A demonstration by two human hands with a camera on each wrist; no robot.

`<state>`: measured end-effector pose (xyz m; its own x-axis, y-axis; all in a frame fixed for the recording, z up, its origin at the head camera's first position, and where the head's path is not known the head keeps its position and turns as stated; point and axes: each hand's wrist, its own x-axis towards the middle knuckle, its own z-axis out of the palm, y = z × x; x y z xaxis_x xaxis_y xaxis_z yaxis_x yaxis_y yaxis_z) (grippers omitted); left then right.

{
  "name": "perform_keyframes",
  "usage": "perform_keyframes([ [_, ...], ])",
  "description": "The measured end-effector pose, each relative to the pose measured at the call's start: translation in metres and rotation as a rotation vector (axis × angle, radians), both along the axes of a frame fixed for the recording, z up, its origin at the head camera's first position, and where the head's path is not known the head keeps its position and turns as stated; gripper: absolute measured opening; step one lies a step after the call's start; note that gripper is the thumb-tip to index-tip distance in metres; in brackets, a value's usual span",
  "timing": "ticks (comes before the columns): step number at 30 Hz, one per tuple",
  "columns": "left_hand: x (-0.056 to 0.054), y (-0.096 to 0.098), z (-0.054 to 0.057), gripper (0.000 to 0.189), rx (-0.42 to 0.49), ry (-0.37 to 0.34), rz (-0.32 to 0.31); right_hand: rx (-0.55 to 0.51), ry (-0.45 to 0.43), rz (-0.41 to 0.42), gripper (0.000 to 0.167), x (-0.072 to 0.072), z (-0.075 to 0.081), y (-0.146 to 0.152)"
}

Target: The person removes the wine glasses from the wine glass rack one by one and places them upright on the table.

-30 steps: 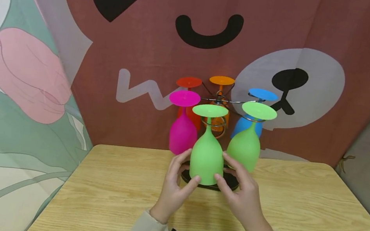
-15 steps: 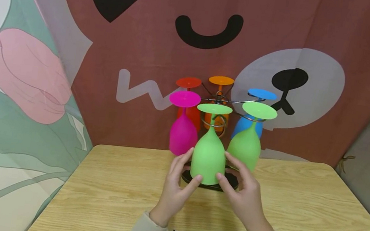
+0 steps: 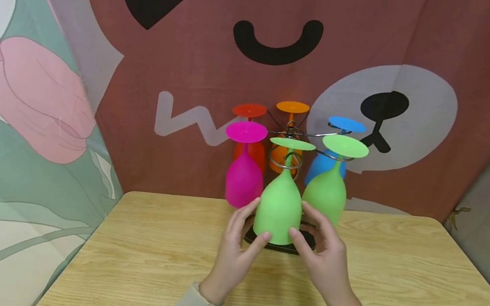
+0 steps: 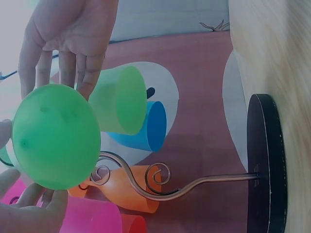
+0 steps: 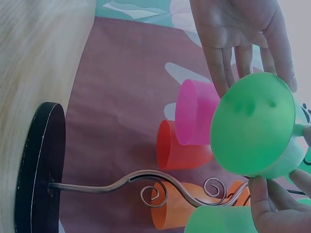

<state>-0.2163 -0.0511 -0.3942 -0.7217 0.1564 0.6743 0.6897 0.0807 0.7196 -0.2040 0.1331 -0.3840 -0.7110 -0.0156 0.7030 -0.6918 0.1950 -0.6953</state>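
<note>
A light green plastic goblet [image 3: 279,215] hangs upside down at the front of a metal wire rack, its stem inside a wire loop [image 3: 284,166]. My left hand [image 3: 230,255] holds its bowl from the left, thumb near the rim and fingers along the side. My right hand [image 3: 325,263] holds the same bowl from the right in a matching grip. Both wrist views look up into the goblet's bowl [image 4: 56,138], with fingertips showing faintly through its wall. The rack's black base [image 3: 280,248] stands on the table below, partly hidden behind the bowl and hands.
More upside-down goblets hang around the rack: magenta [image 3: 244,184], red [image 3: 250,110], orange [image 3: 292,107], blue [image 3: 347,124] and another green one [image 3: 325,198]. The curved metal post [image 4: 209,182] rises from the base. A patterned cloth [image 3: 201,63] hangs behind the wooden table [image 3: 157,245].
The held goblet has shifted slightly right, its foot moving most, and it stands more upright. Both hands keep their grip. The magenta goblet and the base have edged slightly right.
</note>
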Motion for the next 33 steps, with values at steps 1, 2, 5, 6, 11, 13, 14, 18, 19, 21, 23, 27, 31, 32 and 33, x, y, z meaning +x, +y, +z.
perform_keyframes([
  [1,0.000,0.000,0.000,0.062,0.009,-0.002,-0.004,-0.004,-0.006,-0.004,0.060,0.000,0.000,0.000],
  [2,-0.001,0.001,0.000,0.061,0.019,0.002,-0.009,-0.009,-0.010,-0.005,0.060,0.001,0.000,0.000],
  [5,-0.002,0.001,-0.001,0.060,0.035,0.026,-0.028,-0.024,-0.007,-0.003,0.060,0.000,0.000,0.001],
  [6,-0.003,0.002,-0.001,0.060,0.036,0.038,-0.033,-0.030,-0.003,-0.001,0.061,-0.001,0.000,0.001],
  [11,-0.001,0.002,-0.002,0.061,0.018,0.067,-0.057,-0.061,0.038,0.011,0.062,-0.003,-0.002,0.003],
  [13,0.000,0.002,-0.001,0.061,0.011,0.063,-0.076,-0.075,0.054,0.018,0.062,-0.004,-0.002,0.004],
  [14,0.001,0.001,-0.001,0.062,0.007,0.059,-0.085,-0.080,0.060,0.023,0.062,-0.005,-0.002,0.004],
  [18,0.002,0.001,-0.001,0.063,-0.003,0.051,-0.128,-0.086,0.072,0.033,0.060,-0.007,-0.004,0.008],
  [19,0.002,0.001,-0.001,0.063,-0.006,0.055,-0.138,-0.081,0.071,0.033,0.060,-0.007,-0.004,0.009],
  [21,0.002,0.001,-0.001,0.064,-0.014,0.070,-0.154,-0.076,0.062,0.032,0.058,-0.008,-0.004,0.011],
  [23,0.002,0.002,-0.001,0.064,-0.019,0.088,-0.168,-0.079,0.053,0.037,0.057,-0.008,-0.004,0.013],
  [27,0.001,0.003,-0.002,0.064,-0.033,0.140,-0.178,-0.122,0.083,0.086,0.055,-0.010,-0.005,0.015],
  [31,-0.001,0.003,-0.004,0.061,-0.037,0.200,-0.181,-0.168,0.180,0.159,0.053,-0.013,-0.006,0.016],
  [32,-0.001,0.003,-0.004,0.059,-0.034,0.213,-0.181,-0.177,0.204,0.178,0.052,-0.014,-0.006,0.017],
  [33,-0.001,0.002,-0.004,0.057,-0.030,0.225,-0.179,-0.183,0.222,0.195,0.052,-0.014,-0.006,0.017],
])
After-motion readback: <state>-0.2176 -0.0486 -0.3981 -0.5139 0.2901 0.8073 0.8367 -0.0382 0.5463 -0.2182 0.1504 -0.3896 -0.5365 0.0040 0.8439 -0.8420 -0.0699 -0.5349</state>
